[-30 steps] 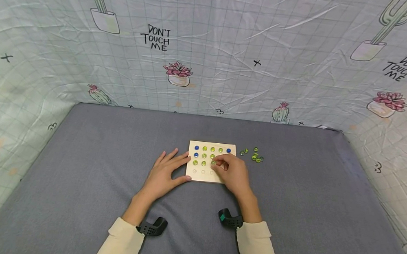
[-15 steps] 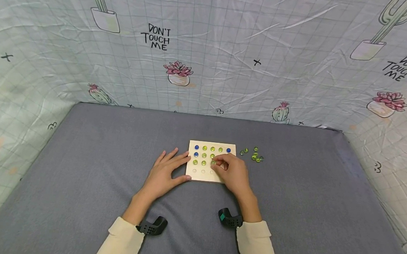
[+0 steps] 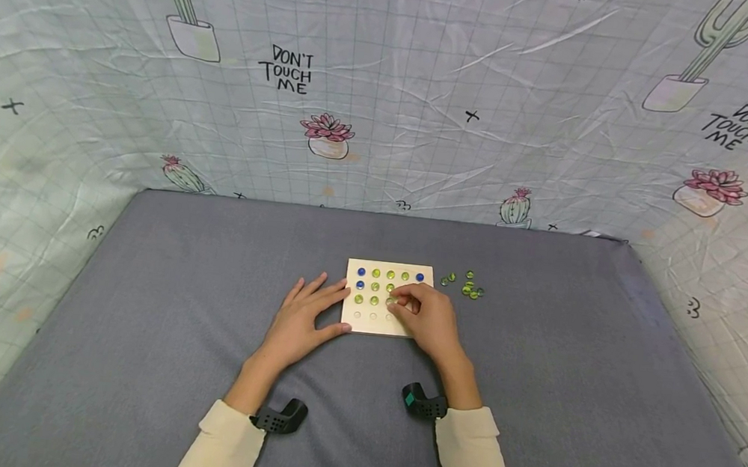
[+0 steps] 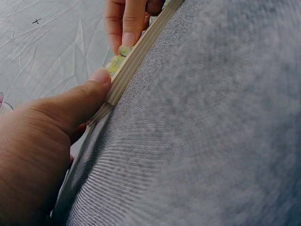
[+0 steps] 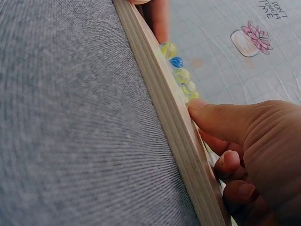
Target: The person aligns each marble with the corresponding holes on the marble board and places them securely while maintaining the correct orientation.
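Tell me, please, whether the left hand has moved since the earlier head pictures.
No, not visibly: in the head view, the left hand keeps its place relative to the back edge of the gray table.

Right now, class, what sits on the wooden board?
The wooden board carries green marbles, three visible blue marbles and bare hollows. The left hand touches its edge. The right hand, pinching one marble, covers the lower right; what lies there is hidden.

The board (image 3: 365, 327) looks like smooth, matt wood, the marbles (image 3: 468, 290) like glossy glass; woven matt cloth (image 3: 537, 369) covers the desk (image 3: 207, 285), the creased backdrop (image 3: 409, 154) shining faintly.
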{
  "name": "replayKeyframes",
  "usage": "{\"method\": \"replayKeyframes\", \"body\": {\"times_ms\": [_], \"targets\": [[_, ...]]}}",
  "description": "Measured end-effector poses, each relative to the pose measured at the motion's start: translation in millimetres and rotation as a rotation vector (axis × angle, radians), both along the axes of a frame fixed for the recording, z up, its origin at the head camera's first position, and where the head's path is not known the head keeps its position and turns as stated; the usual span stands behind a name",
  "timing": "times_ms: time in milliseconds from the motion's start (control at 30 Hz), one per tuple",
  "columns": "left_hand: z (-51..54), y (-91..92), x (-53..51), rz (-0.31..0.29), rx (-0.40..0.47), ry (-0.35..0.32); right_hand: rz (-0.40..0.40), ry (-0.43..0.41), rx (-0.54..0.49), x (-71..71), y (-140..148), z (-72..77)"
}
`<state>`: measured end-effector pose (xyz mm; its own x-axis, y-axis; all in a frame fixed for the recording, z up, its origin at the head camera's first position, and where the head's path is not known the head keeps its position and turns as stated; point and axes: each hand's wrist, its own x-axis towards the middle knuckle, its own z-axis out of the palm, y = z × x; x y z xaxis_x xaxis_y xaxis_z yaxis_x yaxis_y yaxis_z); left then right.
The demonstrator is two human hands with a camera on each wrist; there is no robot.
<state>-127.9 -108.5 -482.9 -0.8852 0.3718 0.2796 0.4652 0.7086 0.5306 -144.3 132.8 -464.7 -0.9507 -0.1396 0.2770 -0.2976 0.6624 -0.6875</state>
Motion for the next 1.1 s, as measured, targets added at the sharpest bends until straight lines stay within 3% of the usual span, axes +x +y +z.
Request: {"method": "replayKeyframes", "body": {"times_ms": [333, 1100], "targets": [[-0.9, 0.0, 0.7, -0.003, 0.009, 0.003, -0.011, -0.070, -0.149, 0.3, 14.2, 5.1], [-1.1, -0.2, 0.4, -0.008, 0.016, 0.005, -0.102, -0.055, -0.145, -0.1, 34.2, 8.6]]}}
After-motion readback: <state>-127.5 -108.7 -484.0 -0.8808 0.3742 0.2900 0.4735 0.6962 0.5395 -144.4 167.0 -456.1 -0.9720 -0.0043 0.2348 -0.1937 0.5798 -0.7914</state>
